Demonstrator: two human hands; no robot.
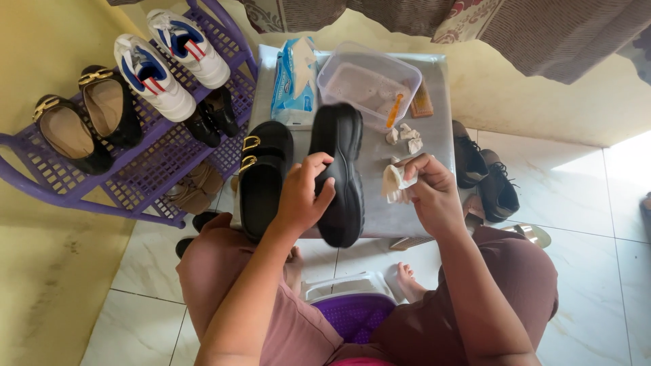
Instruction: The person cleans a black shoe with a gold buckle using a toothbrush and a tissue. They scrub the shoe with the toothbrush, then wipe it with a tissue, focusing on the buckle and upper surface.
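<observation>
- Over the grey counter (pixel 434 88), the left hand (pixel 302 196) grips a black shoe (pixel 339 169) tipped on its side, sole turned towards the right hand, likely to expose that edge.
- Right hand (pixel 430 193), just beside the shoe, pinches a crumpled white wipe (pixel 395 183).
- Behind the shoe lies a blue-and-white wipes pack (pixel 293 81), flat, beside a clear tub (pixel 369 81).
- Its mate (pixel 263 176) rests left of it.

blue and white wipes pack (pixel 293 80), flat on table's far-left corner
</observation>
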